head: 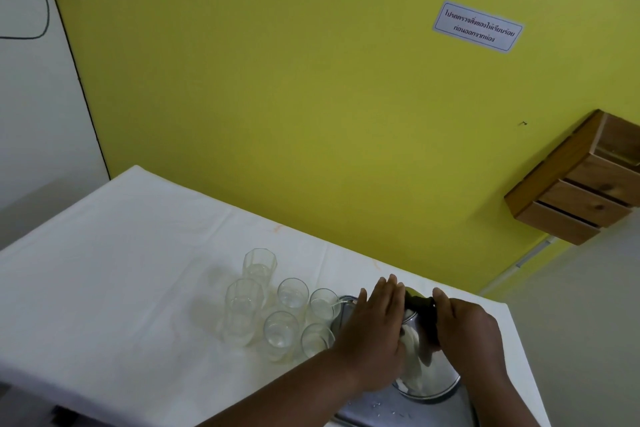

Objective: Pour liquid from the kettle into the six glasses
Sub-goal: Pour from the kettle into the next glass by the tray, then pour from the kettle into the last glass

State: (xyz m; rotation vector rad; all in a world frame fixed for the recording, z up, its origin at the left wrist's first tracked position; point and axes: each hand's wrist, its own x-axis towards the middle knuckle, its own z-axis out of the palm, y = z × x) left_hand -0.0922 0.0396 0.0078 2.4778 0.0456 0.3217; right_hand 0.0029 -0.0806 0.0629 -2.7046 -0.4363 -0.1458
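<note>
Six clear glasses stand clustered on the white tablecloth (138,270): two tall ones (259,263) (244,308) and several shorter ones (292,293) (280,329) (317,340). A steel kettle (429,378) is tipped to the left, its spout over one short glass (323,305), and a thin stream runs into that glass. My right hand (467,326) grips the kettle's black handle (420,305). My left hand (374,322) lies flat on the kettle's upper side, over a white cloth (412,343). Some of the glasses hold a little clear liquid.
A metal tray (381,409) lies under the kettle at the table's near right corner. The yellow wall (311,114) runs right behind the table. A wooden box shelf (581,191) hangs on the wall at the right. The table's right edge (519,340) is close to my right hand.
</note>
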